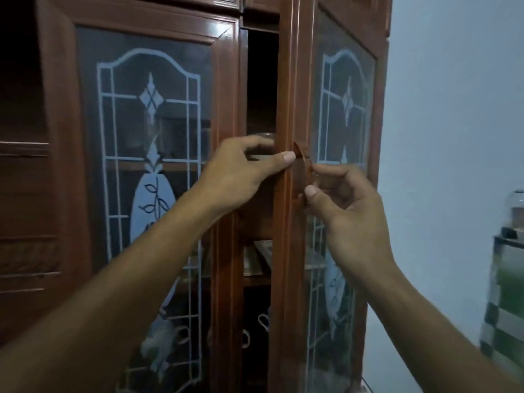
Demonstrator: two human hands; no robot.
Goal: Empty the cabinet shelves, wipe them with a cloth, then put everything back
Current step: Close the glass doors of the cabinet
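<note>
I have both hands on the cabinet [261, 7], at its right door [295, 80], which stands a little ajar beside the closed left door [147, 137]. My left hand [241, 171] curls round the right door's free edge, fingers tucked into the gap and thumb flat on the front of the frame. My right hand [348, 217] pinches the small brown handle [300, 168] on that same frame between thumb and forefinger, the other fingers loosely bent. Through the gap I can see a glass [265, 135] just above the left hand, a shelf [255, 280] lower down with something flat on it (too dim to name), and mug handles [263, 319] below that.
</note>
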